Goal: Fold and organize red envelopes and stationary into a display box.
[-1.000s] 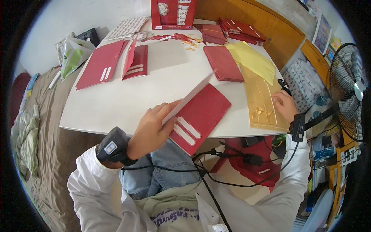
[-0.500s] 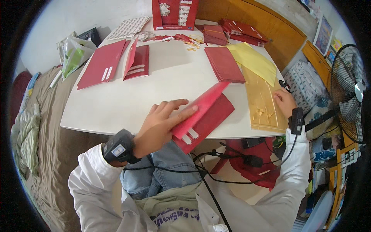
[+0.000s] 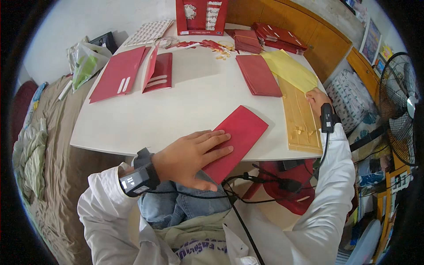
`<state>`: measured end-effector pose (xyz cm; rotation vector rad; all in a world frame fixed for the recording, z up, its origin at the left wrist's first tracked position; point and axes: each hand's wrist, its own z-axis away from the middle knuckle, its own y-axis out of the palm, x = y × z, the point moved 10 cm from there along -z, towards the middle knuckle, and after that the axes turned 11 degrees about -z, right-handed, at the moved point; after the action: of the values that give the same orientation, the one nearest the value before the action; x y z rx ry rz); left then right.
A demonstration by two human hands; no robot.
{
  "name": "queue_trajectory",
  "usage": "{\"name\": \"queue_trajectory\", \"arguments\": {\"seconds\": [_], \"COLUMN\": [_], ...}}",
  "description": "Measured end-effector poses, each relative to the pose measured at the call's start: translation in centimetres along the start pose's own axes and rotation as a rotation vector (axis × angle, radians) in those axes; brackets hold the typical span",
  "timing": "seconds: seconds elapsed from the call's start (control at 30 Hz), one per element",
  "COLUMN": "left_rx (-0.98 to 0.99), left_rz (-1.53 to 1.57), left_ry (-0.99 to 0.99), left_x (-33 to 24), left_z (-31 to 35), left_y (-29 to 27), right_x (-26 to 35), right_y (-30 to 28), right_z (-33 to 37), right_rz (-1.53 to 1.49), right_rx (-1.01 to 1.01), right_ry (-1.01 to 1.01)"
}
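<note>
My left hand (image 3: 190, 152) lies flat, fingers stretched, across a red folded paper wallet (image 3: 245, 128). The wallet is folded over on itself, and its lower corner juts past the table's front edge. At the right side of the table my right hand (image 3: 316, 100) has its fingers curled at the edge of a gold sheet (image 3: 302, 137), just below the corner of a yellow sheet (image 3: 291, 73). What its fingertips hold, if anything, is hidden. Small gold pieces stick up from the gold sheet. A stack of red wallets (image 3: 258, 75) lies left of the yellow sheet.
On the far left of the white table (image 3: 176, 115) are a flat red wallet (image 3: 117, 75) and a half-raised one (image 3: 163, 70). Behind lie paper scraps (image 3: 203, 44), a red box (image 3: 202, 28) and banded red wallets (image 3: 247, 40). A fan (image 3: 397, 108) stands at right; black cables (image 3: 238, 194) cross my lap.
The raised flap of the wallet has come down, and my left hand has flattened on it, hiding the white strips inside. My right hand has moved slightly left and up to the gold sheet's edge.
</note>
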<state>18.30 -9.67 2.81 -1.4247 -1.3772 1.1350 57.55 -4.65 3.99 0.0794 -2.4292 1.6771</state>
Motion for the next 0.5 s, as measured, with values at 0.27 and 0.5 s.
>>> {"name": "queue_trajectory", "arguments": {"seconds": [0.27, 0.5], "left_rx": [-0.019, -0.027], "left_rz": [-0.018, -0.024], "left_ry": [-0.014, -0.007], "left_x": [0.3, 0.2], "left_z": [0.1, 0.0], "left_y": [0.7, 0.8], "right_x": [-1.3, -4.7], "right_y": [1.1, 1.9], "right_z": [0.0, -2.4], "right_rz": [-0.009, 0.044], "right_rx": [-0.002, 0.031], "right_ry": [0.041, 0.136]}}
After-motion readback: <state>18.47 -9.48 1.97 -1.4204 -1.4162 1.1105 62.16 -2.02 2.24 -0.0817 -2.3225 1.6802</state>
